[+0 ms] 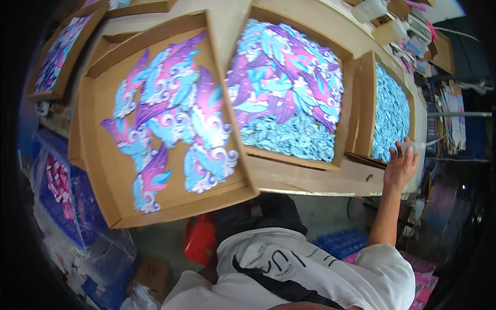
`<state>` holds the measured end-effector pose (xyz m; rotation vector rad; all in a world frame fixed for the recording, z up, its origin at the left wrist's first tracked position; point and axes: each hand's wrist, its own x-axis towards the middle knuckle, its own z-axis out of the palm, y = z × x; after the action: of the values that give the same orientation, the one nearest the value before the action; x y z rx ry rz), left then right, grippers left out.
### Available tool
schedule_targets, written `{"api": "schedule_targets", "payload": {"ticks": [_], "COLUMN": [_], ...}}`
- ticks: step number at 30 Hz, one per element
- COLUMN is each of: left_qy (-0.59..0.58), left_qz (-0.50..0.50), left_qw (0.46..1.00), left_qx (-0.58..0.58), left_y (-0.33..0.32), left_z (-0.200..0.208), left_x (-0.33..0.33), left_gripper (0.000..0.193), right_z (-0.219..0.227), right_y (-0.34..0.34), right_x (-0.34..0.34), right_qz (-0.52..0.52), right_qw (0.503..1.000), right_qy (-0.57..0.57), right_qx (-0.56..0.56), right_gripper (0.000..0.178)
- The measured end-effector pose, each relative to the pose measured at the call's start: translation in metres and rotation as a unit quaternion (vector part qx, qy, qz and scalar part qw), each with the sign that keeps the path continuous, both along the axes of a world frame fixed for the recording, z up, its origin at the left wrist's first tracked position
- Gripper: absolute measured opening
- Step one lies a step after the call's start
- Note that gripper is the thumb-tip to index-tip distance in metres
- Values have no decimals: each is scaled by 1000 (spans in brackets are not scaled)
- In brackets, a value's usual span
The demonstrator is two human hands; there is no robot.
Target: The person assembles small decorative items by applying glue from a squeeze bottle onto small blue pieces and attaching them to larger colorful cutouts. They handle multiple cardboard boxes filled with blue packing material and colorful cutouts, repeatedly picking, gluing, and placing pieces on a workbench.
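The right hand (pixel 400 166) was wrapped around a small white bottle (pixel 413 148) at the table's right edge. Three cardboard trays lay nearby: one (pixel 98 170) held big wing cutouts (pixel 170 119), one (pixel 347 103) held mixed wings, one (pixel 368 108) held small blue pieces (pixel 391 116).

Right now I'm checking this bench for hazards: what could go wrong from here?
The shallow cardboard tray of wing-shaped cutouts juts past the table edge on the near side, so a bump might tip it to the floor. The right hand holds a small white bottle with a thin nozzle beside the box of blue pieces; drips could spoil them. The left hand is out of view.
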<state>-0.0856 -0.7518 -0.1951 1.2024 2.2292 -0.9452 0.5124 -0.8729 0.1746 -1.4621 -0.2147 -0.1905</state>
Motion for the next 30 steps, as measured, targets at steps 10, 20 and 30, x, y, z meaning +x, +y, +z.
{"api": "schedule_targets", "payload": {"ticks": [10, 20, 30], "left_qy": [-45, -131, -285], "left_qz": [-100, -128, -189], "left_qw": [994, 982, 920], "left_qx": [13, -37, -190], "left_y": [6, 21, 75], "left_z": [-26, -48, -72], "left_x": [40, 26, 19], "left_gripper": [56, 43, 32], "right_z": [4, -31, -44], "right_y": [-74, -93, -90], "right_x": [42, 45, 19], "right_qz": [2, -34, -37], "right_qw": [993, 988, 984], "right_qy": [-32, -47, -78], "right_qx": [113, 142, 158], "right_gripper": [30, 32, 33]}}
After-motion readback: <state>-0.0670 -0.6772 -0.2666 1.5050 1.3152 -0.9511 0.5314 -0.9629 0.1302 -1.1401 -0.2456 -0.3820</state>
